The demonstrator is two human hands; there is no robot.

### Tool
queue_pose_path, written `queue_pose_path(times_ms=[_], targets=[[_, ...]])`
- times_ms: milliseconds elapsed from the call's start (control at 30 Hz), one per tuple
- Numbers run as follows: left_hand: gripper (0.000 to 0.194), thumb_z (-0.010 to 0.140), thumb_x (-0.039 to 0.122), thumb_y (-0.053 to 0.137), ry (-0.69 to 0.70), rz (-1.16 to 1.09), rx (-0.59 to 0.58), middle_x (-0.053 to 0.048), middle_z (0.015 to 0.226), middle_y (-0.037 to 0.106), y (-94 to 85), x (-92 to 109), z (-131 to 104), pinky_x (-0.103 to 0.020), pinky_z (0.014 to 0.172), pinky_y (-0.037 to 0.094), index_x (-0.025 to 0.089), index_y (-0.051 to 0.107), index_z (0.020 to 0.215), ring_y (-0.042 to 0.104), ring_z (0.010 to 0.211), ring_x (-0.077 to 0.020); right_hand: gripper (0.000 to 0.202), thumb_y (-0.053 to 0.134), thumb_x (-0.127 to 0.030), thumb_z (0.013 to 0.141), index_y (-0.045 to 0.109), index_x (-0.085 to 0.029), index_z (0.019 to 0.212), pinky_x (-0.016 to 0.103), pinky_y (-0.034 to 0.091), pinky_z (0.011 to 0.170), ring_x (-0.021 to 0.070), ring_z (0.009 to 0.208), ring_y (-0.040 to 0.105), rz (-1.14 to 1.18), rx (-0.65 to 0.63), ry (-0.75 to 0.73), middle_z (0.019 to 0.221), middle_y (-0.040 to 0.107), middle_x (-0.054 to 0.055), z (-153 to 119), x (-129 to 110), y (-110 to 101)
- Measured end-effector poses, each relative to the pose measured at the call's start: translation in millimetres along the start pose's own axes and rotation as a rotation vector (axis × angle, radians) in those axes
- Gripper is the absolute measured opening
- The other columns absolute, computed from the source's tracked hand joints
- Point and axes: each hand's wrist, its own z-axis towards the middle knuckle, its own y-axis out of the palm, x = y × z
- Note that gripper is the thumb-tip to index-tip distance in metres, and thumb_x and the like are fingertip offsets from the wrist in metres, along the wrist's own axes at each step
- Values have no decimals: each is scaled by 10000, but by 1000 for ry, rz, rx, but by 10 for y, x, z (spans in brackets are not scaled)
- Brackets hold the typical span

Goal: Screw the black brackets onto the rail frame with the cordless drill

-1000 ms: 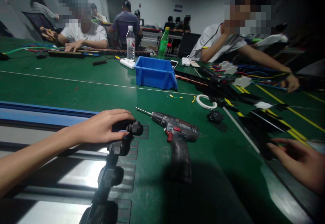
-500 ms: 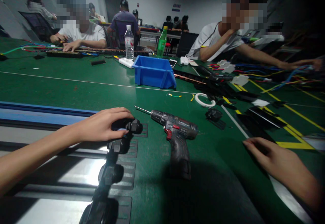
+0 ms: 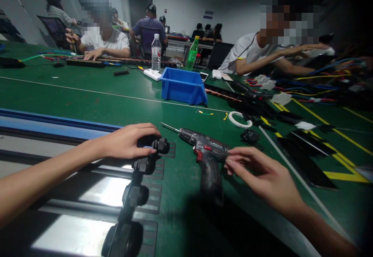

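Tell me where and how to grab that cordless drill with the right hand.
Best grip on the cordless drill: its black handle, coming in from the right. The drill lies flat, handle toward you and bit pointing away-left, so the right palm should meet the handle's back, fingers wrapping toward the red trigger.

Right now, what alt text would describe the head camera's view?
The person's left hand curls around a black plastic fitting edging a silver panel; the right hand is beside a black-and-red power drill on a green table. Behind are a blue plastic bin and seated people.
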Motion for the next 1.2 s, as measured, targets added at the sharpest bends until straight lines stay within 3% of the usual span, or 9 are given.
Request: queue_pose_path(times_ms=[100,200,333,433,600,800,1200], targets=[[416,990,409,602,10,-22,36,-122,1291,621,2,2,7,-379,1027,489,190,580,1343,618,1171,-249,240,671,-322,957,607,-264,1181,256,545,640,135,683,679,65,-110,-132,833,713,-18,339,-360,266],[258,1024,301,546,89,-51,177,-119,1233,644,-15,39,-6,-356,1008,484,179,631,1235,619,1151,-223,289,650,-298,967,559,-245,1236,238,448,577,109,613,576,87,-253,-245,739,628,-59,692,-587,571],[144,1006,211,562,150,-26,405,-96,1074,683,-37,118,-41,-337,901,483,171,649,1114,632,1006,-194,324,624,-232,961,515,-221,1266,242,414,605,104,614,547,61,-351,-342,707,582,-82,981,-650,964],[104,1003,231,577,118,16,377,-65,955,687,-24,187,-40,-340,853,454,166,651,1036,614,910,-181,339,609,-184,939,519,-212,1265,265,433,644,127,664,580,-39,-348,-374,755,600,-58,1004,-590,1143],[151,1011,303,581,84,32,311,-26,843,635,57,312,-5,-350,846,402,175,626,946,555,824,-168,408,599,-140,907,496,-232,1292,266,470,678,135,723,601,-37,-332,-441,876,627,-19,907,-507,1181],[185,1021,298,575,45,33,267,-2,795,560,126,340,23,-344,818,370,175,573,883,498,787,-157,464,589,-152,924,459,-235,1362,255,492,679,136,744,616,11,-385,-448,873,626,-23,924,-479,1145],[132,1049,223,493,4,-57,202,-41,937,646,111,329,10,-325,853,415,180,615,1020,561,905,-176,390,562,-183,962,490,-242,1340,264,510,710,141,781,644,73,-316,-494,925,653,3,915,-448,1154]])
